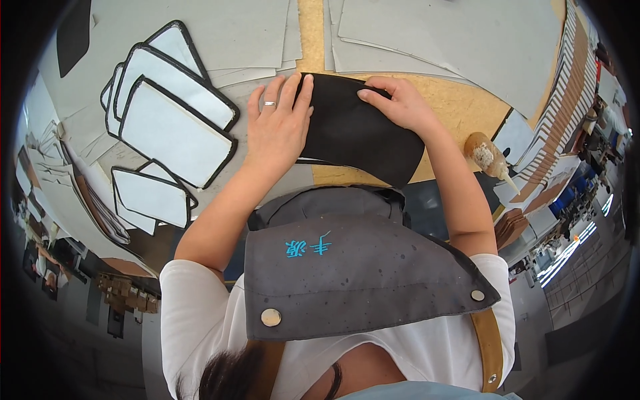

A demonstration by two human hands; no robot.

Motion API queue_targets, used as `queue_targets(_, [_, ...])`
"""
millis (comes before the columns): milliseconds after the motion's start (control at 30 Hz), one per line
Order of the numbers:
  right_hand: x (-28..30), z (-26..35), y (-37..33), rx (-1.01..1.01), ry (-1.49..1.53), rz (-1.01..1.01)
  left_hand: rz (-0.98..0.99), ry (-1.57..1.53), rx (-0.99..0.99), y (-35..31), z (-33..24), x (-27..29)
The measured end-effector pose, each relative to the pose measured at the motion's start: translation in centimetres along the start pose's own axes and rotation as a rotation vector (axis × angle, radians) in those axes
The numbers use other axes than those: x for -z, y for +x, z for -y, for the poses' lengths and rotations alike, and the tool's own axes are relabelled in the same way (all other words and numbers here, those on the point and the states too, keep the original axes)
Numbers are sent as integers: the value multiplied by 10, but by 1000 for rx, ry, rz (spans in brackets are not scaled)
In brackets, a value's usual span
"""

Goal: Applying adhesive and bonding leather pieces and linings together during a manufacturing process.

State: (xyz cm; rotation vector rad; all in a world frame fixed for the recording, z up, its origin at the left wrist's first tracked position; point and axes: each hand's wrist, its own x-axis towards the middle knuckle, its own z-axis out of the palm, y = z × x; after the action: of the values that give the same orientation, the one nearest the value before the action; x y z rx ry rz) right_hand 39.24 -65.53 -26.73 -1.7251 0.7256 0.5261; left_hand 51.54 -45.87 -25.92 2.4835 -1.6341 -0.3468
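Note:
A black flexible panel, like leather or fabric [360, 127], lies on the table before me, its near right corner reaching over the table's front edge. Under its near left edge a thin white strip shows; what it belongs to is hidden. My left hand [279, 123], with a ring on one finger, rests flat along the panel's left edge, fingers stretched out. At the far right edge my right hand [400, 105] holds the panel's rim between thumb and fingers. The fingertips under the rim are partly hidden.
Several white panels with black edges [177, 130] lie stacked at the left, smaller ones [152, 193] nearer me. Large grey sheets [413, 27] cover the table's back. A glue bottle with a nozzle [485, 153] lies at the right, beside striped material [557, 100].

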Motion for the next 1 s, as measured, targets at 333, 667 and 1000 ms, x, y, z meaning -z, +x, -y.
queue_targets(333, [-2,-3,4,3,14,12,103,-159,-175,3,-14,-13])
queue_targets(667, [18,10,-3,-100,58,101,58,-128,-170,3,-15,-21])
queue_targets(1000, [12,-18,-58,-165,93,-232,55,-87,-162,4,-15,-18])
